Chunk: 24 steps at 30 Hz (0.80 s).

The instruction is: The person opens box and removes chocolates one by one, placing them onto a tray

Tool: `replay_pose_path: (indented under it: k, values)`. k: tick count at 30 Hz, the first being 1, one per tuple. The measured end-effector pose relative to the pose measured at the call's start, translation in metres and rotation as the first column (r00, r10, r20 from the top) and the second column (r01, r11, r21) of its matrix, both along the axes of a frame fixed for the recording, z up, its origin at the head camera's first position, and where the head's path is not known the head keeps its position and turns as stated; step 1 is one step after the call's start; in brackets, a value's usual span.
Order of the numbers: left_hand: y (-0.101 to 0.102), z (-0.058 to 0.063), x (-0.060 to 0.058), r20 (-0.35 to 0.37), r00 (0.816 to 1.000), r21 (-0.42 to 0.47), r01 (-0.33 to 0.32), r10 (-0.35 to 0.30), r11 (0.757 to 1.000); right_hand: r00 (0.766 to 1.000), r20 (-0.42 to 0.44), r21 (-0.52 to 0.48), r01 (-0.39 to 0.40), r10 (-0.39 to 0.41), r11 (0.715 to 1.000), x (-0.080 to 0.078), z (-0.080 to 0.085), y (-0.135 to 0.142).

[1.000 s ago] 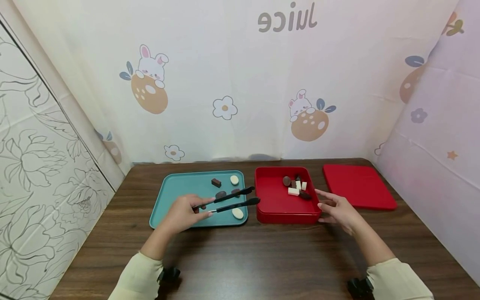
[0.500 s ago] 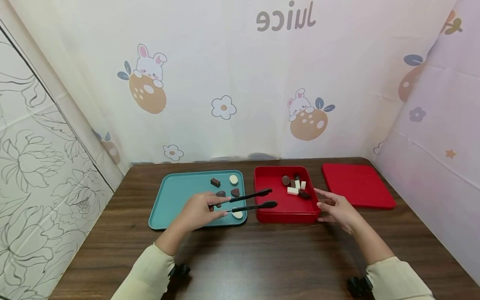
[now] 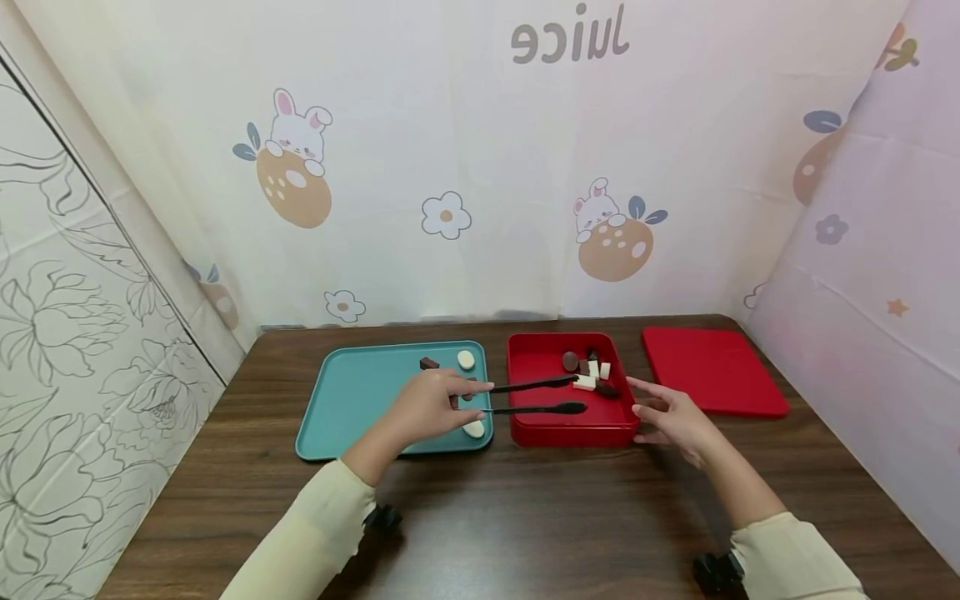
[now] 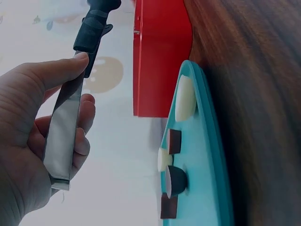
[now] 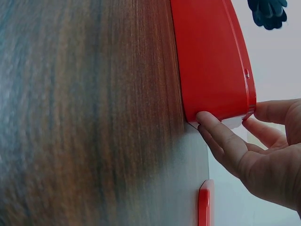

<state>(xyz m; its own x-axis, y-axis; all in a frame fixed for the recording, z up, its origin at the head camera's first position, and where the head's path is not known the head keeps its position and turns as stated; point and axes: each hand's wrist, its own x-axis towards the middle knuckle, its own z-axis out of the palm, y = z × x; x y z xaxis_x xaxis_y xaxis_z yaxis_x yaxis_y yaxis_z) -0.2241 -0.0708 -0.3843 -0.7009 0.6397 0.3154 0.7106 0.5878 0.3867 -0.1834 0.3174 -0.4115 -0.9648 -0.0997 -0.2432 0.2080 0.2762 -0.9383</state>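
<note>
My left hand (image 3: 431, 404) grips a pair of metal tongs with black tips (image 3: 542, 408), its thumb and fingers on the two arms. The tips stand apart over the red box (image 3: 573, 436); I see no piece between them. Inside the box, on its right side, lie several brown and white chocolates (image 3: 586, 382). My right hand (image 3: 671, 421) touches the box's right wall and corner with its fingers extended. Left of the box, a teal tray (image 3: 352, 400) carries white ovals (image 3: 466, 360) and brown pieces, including a dark cup-shaped one (image 4: 176, 181); my left hand partly hides them.
A flat red lid (image 3: 712, 371) lies on the wooden table (image 3: 540, 517) to the right of the box. Behind the table hangs a printed curtain (image 3: 450, 125). Black wrist cameras (image 3: 384, 518) sit below both hands.
My left hand has carried the tongs to the right, from over the tray until their tips are over the red box. The right hand stays at the box's side.
</note>
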Motion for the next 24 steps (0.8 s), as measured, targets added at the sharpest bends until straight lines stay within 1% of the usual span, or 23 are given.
replay_pose_path:
  k: [5,9,15,19,24]
  values:
    - [0.015,0.006,-0.01,0.01,0.999,-0.057,0.038,-0.038,0.998,1.0,-0.004,0.003,-0.004,0.004,1.0,0.0,0.0,-0.001]
    - [0.027,0.009,-0.019,-0.008,0.998,-0.095,0.065,-0.066,0.993,1.0,-0.009,0.006,-0.002,0.002,1.0,0.0,0.0,-0.001]
    - [0.042,0.009,-0.034,-0.004,0.998,-0.127,0.06,-0.061,0.99,1.0,-0.007,-0.004,0.002,-0.002,1.0,0.0,0.001,-0.002]
    - [0.052,0.006,-0.045,0.02,0.999,-0.169,0.053,-0.051,0.984,1.0,-0.005,-0.013,0.0,0.0,1.0,0.0,0.001,-0.002]
    - [0.064,0.003,-0.057,0.082,0.995,-0.216,0.071,-0.054,0.974,1.0,-0.007,-0.015,-0.006,0.006,1.0,0.001,0.001,-0.002]
